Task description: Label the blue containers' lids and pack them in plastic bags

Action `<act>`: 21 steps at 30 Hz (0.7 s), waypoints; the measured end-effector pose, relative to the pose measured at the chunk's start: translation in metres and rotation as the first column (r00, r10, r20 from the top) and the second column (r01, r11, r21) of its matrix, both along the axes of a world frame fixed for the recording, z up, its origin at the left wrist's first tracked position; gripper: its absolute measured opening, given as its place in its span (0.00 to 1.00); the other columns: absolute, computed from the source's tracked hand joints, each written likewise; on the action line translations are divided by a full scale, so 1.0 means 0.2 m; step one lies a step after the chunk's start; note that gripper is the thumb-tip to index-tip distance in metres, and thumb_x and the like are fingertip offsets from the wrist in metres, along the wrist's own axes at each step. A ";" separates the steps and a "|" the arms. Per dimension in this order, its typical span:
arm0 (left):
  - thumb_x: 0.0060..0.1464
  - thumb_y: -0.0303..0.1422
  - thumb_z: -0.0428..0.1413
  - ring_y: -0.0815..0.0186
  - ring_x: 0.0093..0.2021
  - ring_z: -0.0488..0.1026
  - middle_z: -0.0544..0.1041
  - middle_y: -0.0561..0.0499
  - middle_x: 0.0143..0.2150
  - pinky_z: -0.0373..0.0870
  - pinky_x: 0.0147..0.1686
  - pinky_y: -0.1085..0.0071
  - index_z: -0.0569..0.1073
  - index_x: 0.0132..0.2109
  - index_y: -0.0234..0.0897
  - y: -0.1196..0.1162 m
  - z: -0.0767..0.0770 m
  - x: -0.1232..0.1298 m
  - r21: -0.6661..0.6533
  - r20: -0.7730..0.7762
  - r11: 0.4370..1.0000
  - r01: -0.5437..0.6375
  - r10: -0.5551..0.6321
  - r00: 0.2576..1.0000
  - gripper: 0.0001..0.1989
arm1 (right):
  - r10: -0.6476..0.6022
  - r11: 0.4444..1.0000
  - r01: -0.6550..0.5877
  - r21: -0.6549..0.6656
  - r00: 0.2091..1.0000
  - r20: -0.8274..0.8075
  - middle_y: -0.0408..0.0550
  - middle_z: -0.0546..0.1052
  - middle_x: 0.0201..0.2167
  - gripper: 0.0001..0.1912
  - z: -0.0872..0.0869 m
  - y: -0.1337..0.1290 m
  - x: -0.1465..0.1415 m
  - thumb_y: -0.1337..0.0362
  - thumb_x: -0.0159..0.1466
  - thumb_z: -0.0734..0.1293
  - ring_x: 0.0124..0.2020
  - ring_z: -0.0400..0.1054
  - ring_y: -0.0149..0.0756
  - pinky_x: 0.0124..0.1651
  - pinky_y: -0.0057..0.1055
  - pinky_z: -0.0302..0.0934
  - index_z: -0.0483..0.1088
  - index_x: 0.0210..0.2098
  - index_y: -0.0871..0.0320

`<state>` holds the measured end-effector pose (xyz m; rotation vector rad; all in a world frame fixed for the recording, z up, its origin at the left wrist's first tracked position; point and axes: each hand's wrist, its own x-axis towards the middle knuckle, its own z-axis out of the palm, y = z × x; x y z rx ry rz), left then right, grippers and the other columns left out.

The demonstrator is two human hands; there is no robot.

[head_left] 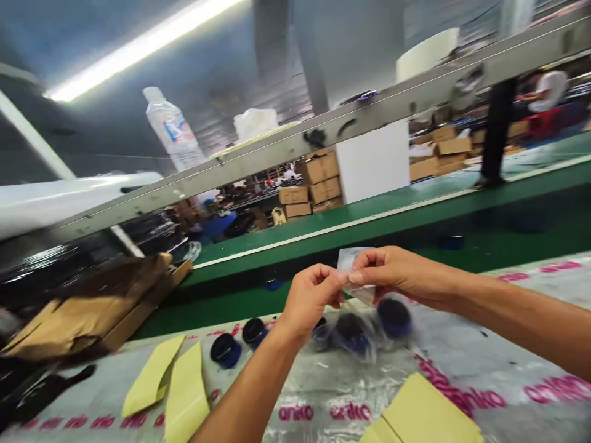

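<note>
My left hand (310, 294) and my right hand (398, 274) meet over the worktable, thumbs and fingertips pinched on a small clear plastic bag (349, 257). Both hands are closed, and their fingers hide part of the bag. Just below them stand dark blue round pieces with black tops, including one that looks wrapped in clear plastic (353, 335) and another round piece (394, 317) to its right. Two similar round pieces, one nearer (226, 351) and one farther (254, 333), stand left of my left forearm.
Yellow paper strips (187, 394) lie at the left, and yellow sheets (422, 415) at the front right. Printed plastic film (318, 384) covers the table. Behind runs a green conveyor belt (286, 237) under a metal rail (277, 140) bearing a water bottle (173, 129). An open carton (87, 317) sits left.
</note>
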<state>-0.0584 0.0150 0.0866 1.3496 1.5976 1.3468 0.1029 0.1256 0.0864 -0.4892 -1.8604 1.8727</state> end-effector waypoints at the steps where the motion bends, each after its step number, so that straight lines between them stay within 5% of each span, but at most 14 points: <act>1: 0.51 0.49 0.59 0.70 0.24 0.68 0.72 0.53 0.23 0.67 0.28 0.73 0.71 0.32 0.36 -0.08 -0.02 -0.10 0.009 -0.045 0.996 -0.083 0.083 0.996 0.18 | 0.004 1.000 -0.004 -0.023 1.000 -0.006 0.44 0.73 0.28 0.16 0.00 -0.03 -0.12 0.55 0.54 0.76 0.29 0.67 0.31 0.30 0.27 0.65 0.70 0.29 0.60; 3: 0.52 0.47 0.58 0.70 0.23 0.67 0.72 0.54 0.23 0.64 0.27 0.73 0.71 0.32 0.36 -0.23 -0.05 -0.31 0.047 -0.155 0.965 -0.257 0.261 0.953 0.17 | -0.045 0.999 0.045 0.015 0.999 -0.015 0.43 0.72 0.26 0.12 -0.01 -0.10 -0.37 0.58 0.57 0.72 0.28 0.67 0.31 0.29 0.26 0.65 0.68 0.30 0.59; 5: 0.53 0.46 0.58 0.68 0.26 0.68 0.72 0.54 0.25 0.62 0.28 0.73 0.72 0.32 0.37 -0.35 -0.08 -0.50 0.117 -0.277 0.900 -0.420 0.436 0.856 0.15 | -0.112 0.959 0.104 0.262 0.994 0.015 0.42 0.72 0.24 0.07 -0.04 -0.14 -0.62 0.62 0.60 0.68 0.25 0.66 0.30 0.26 0.25 0.63 0.68 0.32 0.59; 7: 0.54 0.44 0.57 0.66 0.29 0.69 0.74 0.53 0.27 0.62 0.31 0.72 0.73 0.32 0.38 -0.44 -0.11 -0.68 0.186 -0.398 0.825 -0.533 0.559 0.727 0.13 | -0.148 0.796 0.078 0.600 0.987 0.068 0.43 0.74 0.26 0.05 -0.08 -0.17 -0.85 0.64 0.63 0.64 0.25 0.68 0.30 0.27 0.25 0.62 0.70 0.35 0.59; 11: 0.57 0.38 0.56 0.63 0.33 0.69 0.74 0.52 0.32 0.57 0.34 0.69 0.74 0.32 0.39 -0.54 -0.22 -0.90 0.258 -0.616 0.746 -0.615 0.617 0.490 0.08 | -0.115 0.580 -0.019 0.814 0.988 0.105 0.48 0.79 0.37 0.03 -0.17 -0.22 -1.14 0.67 0.62 0.67 0.40 0.72 0.38 0.40 0.29 0.62 0.74 0.35 0.59; 16: 0.57 0.31 0.57 0.62 0.31 0.69 0.73 0.52 0.30 0.54 0.32 0.67 0.73 0.30 0.39 -0.60 -0.37 -0.94 0.215 -0.790 0.785 -0.581 0.490 0.369 0.07 | -0.062 0.418 -0.192 0.888 0.969 0.239 0.51 0.80 0.38 0.07 -0.34 -0.27 -1.21 0.72 0.59 0.67 0.40 0.74 0.43 0.39 0.31 0.59 0.76 0.34 0.58; 21: 0.57 0.26 0.56 0.59 0.38 0.72 0.76 0.52 0.34 0.60 0.40 0.64 0.73 0.33 0.41 -0.69 -0.41 -0.88 0.165 -0.861 0.863 -0.477 0.362 0.357 0.06 | -0.022 0.369 -0.279 0.887 0.951 0.308 0.48 0.80 0.39 0.07 -0.40 -0.29 -1.12 0.67 0.60 0.67 0.40 0.74 0.41 0.38 0.29 0.58 0.76 0.37 0.56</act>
